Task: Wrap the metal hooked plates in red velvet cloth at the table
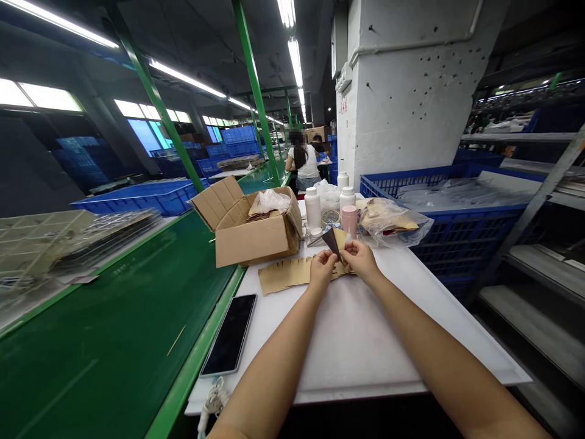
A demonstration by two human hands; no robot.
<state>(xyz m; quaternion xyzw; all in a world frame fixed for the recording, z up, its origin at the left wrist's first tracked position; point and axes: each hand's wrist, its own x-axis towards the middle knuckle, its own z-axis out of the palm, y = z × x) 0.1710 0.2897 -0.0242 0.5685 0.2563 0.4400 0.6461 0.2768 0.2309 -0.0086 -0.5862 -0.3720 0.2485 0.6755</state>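
Two bare hands, the left hand [322,270] and the right hand [361,259], pinch a small folded brown kraft card [336,239] in narrow fingers [350,248] above a flat slotted tan cardboard strip [292,273]; a loose pinch could drop it onto the white surface [365,341].

Overhead fluorescent tubes [185,78] light the hands [361,259] brightly; shadows faint, edges bent by wide-angle distortion
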